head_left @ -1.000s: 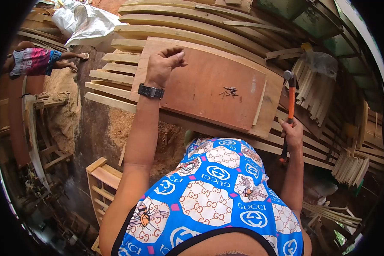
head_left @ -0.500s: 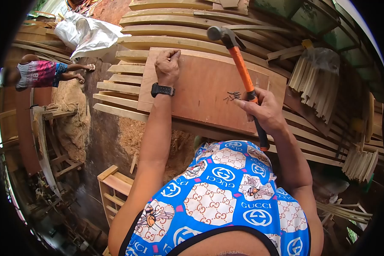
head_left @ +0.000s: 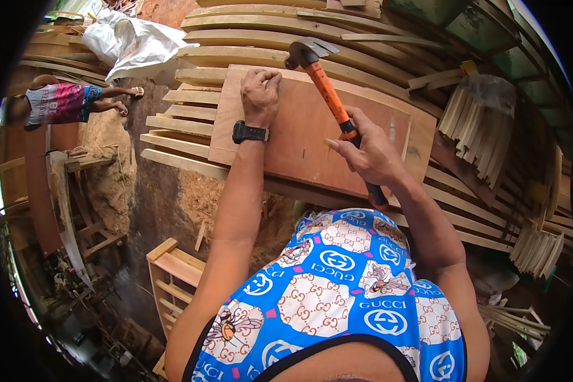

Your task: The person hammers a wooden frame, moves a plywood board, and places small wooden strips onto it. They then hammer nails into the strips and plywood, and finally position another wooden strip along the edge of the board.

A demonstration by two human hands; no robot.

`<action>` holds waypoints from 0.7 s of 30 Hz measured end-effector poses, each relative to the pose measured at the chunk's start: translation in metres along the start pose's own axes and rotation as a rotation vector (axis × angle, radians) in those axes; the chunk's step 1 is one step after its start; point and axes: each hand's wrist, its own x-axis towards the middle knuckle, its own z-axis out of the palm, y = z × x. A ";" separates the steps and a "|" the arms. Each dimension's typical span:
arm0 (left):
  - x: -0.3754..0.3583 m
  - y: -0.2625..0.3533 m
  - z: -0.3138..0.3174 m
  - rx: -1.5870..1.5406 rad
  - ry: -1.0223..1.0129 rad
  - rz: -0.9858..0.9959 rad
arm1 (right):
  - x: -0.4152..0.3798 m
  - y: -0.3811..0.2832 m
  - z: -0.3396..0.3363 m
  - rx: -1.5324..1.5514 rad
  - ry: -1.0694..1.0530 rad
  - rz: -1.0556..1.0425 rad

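My right hand (head_left: 374,153) grips a claw hammer (head_left: 326,89) with an orange and black handle, its head raised over the far edge of the panel. My left hand (head_left: 260,99), with a black watch at the wrist, rests closed on the far left part of a reddish-brown wooden panel (head_left: 305,137). Its fingers are pinched together near the panel's far edge; whatever they hold is too small to make out. The small pile of nails on the panel is now hidden behind my right hand.
Long pale wooden strips (head_left: 248,39) lie under and beyond the panel. Bundled slats (head_left: 474,124) are at the right. A slatted wooden frame (head_left: 178,267) stands at lower left. Another person (head_left: 63,103) is at the far left, near a white sheet (head_left: 134,48).
The hammer and my right hand have moved left, toward my left hand, covering the nails. My left hand stays closed on the panel; the view has shifted slightly.
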 end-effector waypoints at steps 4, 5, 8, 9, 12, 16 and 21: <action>0.001 0.001 -0.005 0.061 -0.012 0.052 | 0.010 -0.005 0.007 -0.271 0.037 -0.066; 0.001 -0.001 -0.005 0.138 -0.017 0.140 | 0.012 -0.006 0.009 -0.300 0.046 -0.078; -0.001 0.001 -0.005 0.092 -0.014 0.095 | 0.015 -0.015 0.013 -0.233 0.062 -0.079; -0.003 -0.001 -0.004 0.095 -0.011 0.088 | 0.015 -0.014 0.013 -0.234 0.054 -0.078; 0.000 -0.003 -0.004 0.067 -0.006 0.078 | 0.020 -0.012 0.013 -0.241 0.078 -0.134; 0.001 -0.004 -0.002 0.179 -0.016 0.112 | 0.022 -0.011 0.008 -0.306 0.020 -0.094; -0.001 -0.004 -0.003 0.125 -0.010 0.108 | 0.019 -0.018 0.008 -0.267 0.029 -0.105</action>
